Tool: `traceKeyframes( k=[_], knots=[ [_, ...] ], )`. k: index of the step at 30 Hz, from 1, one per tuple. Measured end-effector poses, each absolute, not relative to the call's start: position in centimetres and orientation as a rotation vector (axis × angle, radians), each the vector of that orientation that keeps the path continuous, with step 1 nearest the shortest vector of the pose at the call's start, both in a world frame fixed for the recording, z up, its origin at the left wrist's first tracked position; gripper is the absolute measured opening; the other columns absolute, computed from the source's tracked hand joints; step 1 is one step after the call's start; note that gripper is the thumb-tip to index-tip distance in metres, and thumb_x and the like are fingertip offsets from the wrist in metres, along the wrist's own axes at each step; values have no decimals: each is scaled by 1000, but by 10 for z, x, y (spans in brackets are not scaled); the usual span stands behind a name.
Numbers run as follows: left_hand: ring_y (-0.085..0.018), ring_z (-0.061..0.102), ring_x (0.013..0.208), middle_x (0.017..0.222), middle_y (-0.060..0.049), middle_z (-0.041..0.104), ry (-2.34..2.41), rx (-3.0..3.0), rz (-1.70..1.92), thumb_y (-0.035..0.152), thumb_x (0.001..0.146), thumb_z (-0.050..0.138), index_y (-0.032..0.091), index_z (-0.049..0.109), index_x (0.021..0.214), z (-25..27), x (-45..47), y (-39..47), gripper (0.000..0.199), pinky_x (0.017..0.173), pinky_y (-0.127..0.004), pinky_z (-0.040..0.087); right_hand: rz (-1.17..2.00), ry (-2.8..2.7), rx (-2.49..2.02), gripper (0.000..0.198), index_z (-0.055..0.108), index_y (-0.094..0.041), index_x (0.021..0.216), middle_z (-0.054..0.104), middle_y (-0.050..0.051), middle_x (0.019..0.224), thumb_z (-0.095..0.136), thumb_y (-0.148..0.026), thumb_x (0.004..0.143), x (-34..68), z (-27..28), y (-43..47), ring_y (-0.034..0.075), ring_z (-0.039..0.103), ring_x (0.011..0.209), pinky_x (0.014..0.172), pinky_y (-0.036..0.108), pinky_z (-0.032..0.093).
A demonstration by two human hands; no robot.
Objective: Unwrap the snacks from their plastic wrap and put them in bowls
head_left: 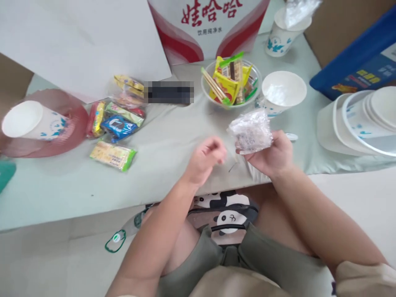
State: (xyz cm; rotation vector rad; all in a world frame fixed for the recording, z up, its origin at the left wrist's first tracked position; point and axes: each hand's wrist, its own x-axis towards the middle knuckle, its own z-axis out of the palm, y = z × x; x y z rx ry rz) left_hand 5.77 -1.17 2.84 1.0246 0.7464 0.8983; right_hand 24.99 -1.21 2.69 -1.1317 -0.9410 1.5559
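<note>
My right hand [276, 154] is closed around a crinkled clear plastic packet [252, 131], held up over the table's front part. What is inside the packet is blurred and cannot be made out. To its left, my left hand [208, 159] has its fingers curled in, with nothing visible in them, a short way apart from the packet. Just behind the packet stands a white paper cup [286, 88] with clear plastic inside. A clear bowl [204, 93] of wrapped snack packs [230, 80] sits further back.
On the left, a paper cup [31, 119] lies across a pinkish plate [77, 132]. Near it are several snack packs [119, 126] and a green-ended biscuit pack [113, 154]. Nested white containers [329, 128] with cups stand at right. Cartons [213, 45] and a blue box [355, 57] line the back.
</note>
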Motion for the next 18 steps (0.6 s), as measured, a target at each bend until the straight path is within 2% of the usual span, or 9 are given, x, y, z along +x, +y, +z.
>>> traceKeyframes(
  k=[2, 4, 6, 8, 12, 15, 18],
  knots=[
    [-13, 59, 87, 96, 0, 64, 915, 992, 1054, 40, 71, 83, 24, 60, 98, 24, 66, -3, 39, 73, -24, 50, 1570, -970, -1149, 35, 62, -29, 98, 72, 8, 97, 46, -56, 82, 252, 25, -12, 30, 70, 90, 74, 46, 58],
    [-17, 63, 101, 112, -3, 66, 943, 1055, 1001, 47, 67, 87, 26, 59, 113, 20, 76, 3, 58, 81, -26, 53, 1545, -1037, -1185, 34, 62, -28, 102, 73, 7, 98, 52, -55, 83, 256, 22, -12, 28, 70, 90, 77, 44, 58],
    [-17, 64, 96, 106, -3, 67, 953, 1123, 932, 53, 69, 87, 24, 58, 113, 17, 84, 7, 60, 82, -27, 54, 1398, -1205, -1277, 29, 63, -26, 104, 73, 7, 99, 59, -47, 84, 268, 18, -13, 25, 69, 90, 81, 42, 57],
    [-15, 64, 88, 98, -2, 66, 1032, 1170, 946, 56, 71, 86, 24, 58, 110, 13, 89, 8, 58, 80, -26, 54, 1072, -1435, -1422, 22, 66, -25, 102, 73, 7, 98, 62, -37, 85, 286, 14, -14, 25, 68, 92, 86, 42, 55],
    [-12, 63, 78, 98, -1, 65, 1191, 1283, 981, 54, 75, 85, 27, 55, 122, 4, 89, 11, 62, 69, -23, 53, 405, -1787, -1778, 29, 71, -21, 113, 72, 15, 119, 59, -26, 87, 325, 4, -17, 36, 63, 114, 99, 52, 48],
    [-9, 55, 67, 99, -1, 64, 1268, 1404, 968, 49, 79, 83, 27, 61, 118, 1, 90, 15, 49, 58, -20, 47, 284, -1892, -2018, 26, 72, -19, 109, 69, 19, 125, 56, -27, 91, 341, 1, -17, 41, 59, 119, 98, 55, 46],
    [-8, 51, 61, 89, 0, 64, 1284, 1484, 921, 41, 83, 77, 24, 67, 107, -1, 94, 16, 31, 54, -20, 44, 403, -1821, -2054, 20, 68, -21, 101, 72, 16, 110, 53, -31, 94, 346, 9, -18, 36, 63, 105, 85, 47, 47]
  ],
)
